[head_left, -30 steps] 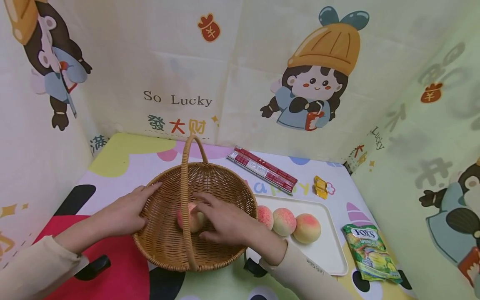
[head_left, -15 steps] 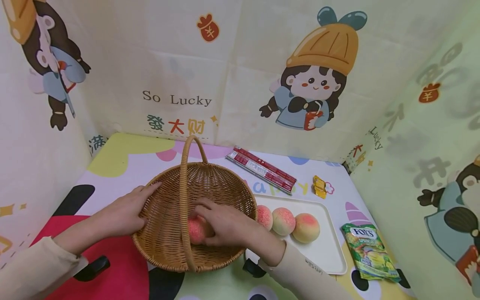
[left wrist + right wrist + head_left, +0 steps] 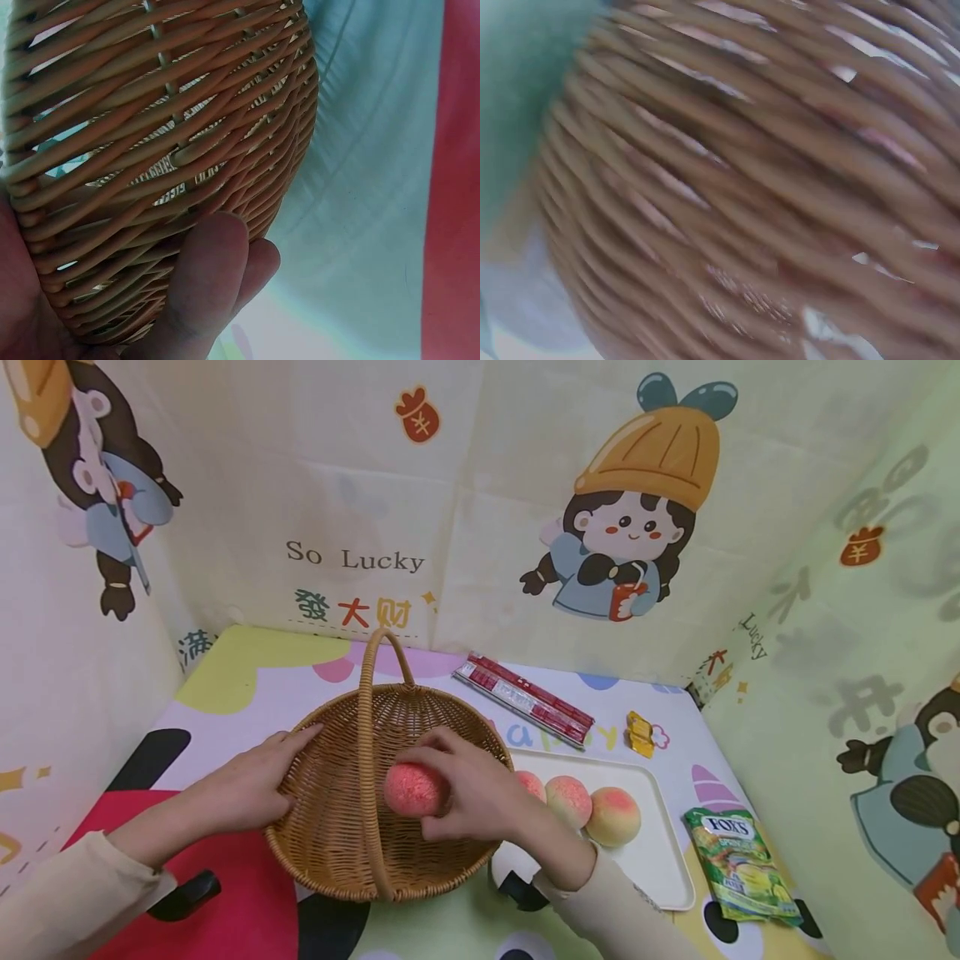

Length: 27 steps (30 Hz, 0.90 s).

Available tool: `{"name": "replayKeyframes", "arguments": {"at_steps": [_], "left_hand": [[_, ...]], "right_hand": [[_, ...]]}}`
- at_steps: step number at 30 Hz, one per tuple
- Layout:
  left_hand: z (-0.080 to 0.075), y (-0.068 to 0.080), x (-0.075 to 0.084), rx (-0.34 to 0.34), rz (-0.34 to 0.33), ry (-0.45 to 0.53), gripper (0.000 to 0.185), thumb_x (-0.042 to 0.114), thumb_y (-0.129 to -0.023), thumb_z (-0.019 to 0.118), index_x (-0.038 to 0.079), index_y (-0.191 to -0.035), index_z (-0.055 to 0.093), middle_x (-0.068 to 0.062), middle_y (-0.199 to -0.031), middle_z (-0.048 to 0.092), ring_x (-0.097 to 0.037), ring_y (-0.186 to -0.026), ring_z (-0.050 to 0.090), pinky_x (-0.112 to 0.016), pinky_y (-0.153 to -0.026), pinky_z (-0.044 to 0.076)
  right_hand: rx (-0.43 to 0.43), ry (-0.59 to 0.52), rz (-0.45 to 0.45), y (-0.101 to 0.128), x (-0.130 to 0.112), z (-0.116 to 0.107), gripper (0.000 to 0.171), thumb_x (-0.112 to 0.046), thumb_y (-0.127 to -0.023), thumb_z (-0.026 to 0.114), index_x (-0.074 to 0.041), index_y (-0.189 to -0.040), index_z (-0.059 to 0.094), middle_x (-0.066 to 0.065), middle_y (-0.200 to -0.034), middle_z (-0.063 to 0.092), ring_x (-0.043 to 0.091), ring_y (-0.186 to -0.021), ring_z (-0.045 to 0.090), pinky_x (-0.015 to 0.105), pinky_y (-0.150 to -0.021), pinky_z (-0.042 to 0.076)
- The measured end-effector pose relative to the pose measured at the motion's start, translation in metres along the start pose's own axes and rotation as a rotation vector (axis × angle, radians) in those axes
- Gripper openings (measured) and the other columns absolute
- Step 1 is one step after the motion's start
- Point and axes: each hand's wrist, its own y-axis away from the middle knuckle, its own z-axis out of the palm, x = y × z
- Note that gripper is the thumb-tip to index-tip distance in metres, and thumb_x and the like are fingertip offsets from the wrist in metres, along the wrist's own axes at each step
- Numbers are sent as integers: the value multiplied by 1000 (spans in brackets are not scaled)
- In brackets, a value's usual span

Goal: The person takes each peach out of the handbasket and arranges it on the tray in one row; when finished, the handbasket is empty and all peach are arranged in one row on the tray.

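My right hand (image 3: 476,789) grips a pinkish-red peach (image 3: 415,789) between thumb and fingers, inside the mouth of the brown wicker basket (image 3: 330,852). No other peach shows in the visible part of the basket. My left hand (image 3: 251,781) holds the basket's left rim. In the left wrist view, the left hand's fingers (image 3: 206,277) lie against the woven wall (image 3: 180,112). The right wrist view is blurred and filled by the basket's weave (image 3: 727,180); the right hand cannot be made out there. Just right of the basket, several peaches (image 3: 613,817) rest on a white tray (image 3: 652,885).
The basket's tall arched handle (image 3: 367,735) stands left of the right hand. Behind the tray lie long red-and-silver packets (image 3: 525,697) and a small yellow wrapped item (image 3: 641,733). A green FOX'S candy bag (image 3: 742,864) is at the right. Printed cloth walls (image 3: 465,485) enclose the table.
My right hand first reached for the peach at the basket's bottom, then took hold of it and lifted it, slightly up and right. The left hand has stayed on the rim.
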Motion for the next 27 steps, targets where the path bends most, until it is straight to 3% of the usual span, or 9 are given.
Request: {"name": "replayKeyframes", "arguments": {"at_steps": [5, 10, 15, 19, 23, 27], "left_hand": [[-1, 0, -2, -1, 0, 0, 92, -1, -71, 76, -7, -151, 33, -33, -129, 48, -42, -104, 57, -55, -76, 54], [-2, -1, -2, -15, -10, 20, 93, -2, -70, 77, -7, -152, 32, -32, -127, 49, -40, -101, 57, -53, -73, 55], [-2, -2, -1, -22, -2, 34, 94, -4, -70, 76, -8, -152, 32, -33, -126, 48, -40, -101, 58, -52, -73, 55], [-2, -2, -1, -19, 3, 29, 93, -4, -70, 76, -7, -152, 32, -32, -126, 49, -41, -102, 57, -53, -74, 54], [-2, -1, -2, -18, -3, 23, 93, -3, -70, 76, -6, -152, 32, -32, -126, 49, -41, -102, 57, -53, -74, 54], [-1, -1, -2, -14, 0, 22, 94, -3, -69, 76, -6, -152, 32, -32, -127, 49, -42, -105, 56, -54, -75, 54]], "right_hand": [[197, -210, -16, 20, 15, -34, 72, -22, -66, 85, -27, -132, 60, -11, -131, 52, 10, -114, 55, 34, -85, 54], [331, -325, 27, 59, 35, -58, 73, -13, -68, 89, -20, -134, 58, -6, -131, 60, 17, -116, 58, 36, -83, 55], [435, -263, 153, 112, 63, -73, 75, -8, -66, 93, -15, -133, 59, -3, -126, 61, 17, -113, 58, 32, -78, 56], [499, -140, 321, 154, 81, -83, 74, -5, -66, 93, -14, -133, 62, -1, -126, 58, 9, -111, 56, 24, -74, 54], [517, -68, 480, 191, 101, -84, 73, -10, -70, 93, -13, -135, 61, 2, -125, 55, 5, -107, 52, 20, -72, 52], [494, -59, 621, 218, 115, -80, 70, -19, -75, 91, -9, -136, 59, 6, -129, 52, 9, -105, 51, 19, -70, 52]]}}
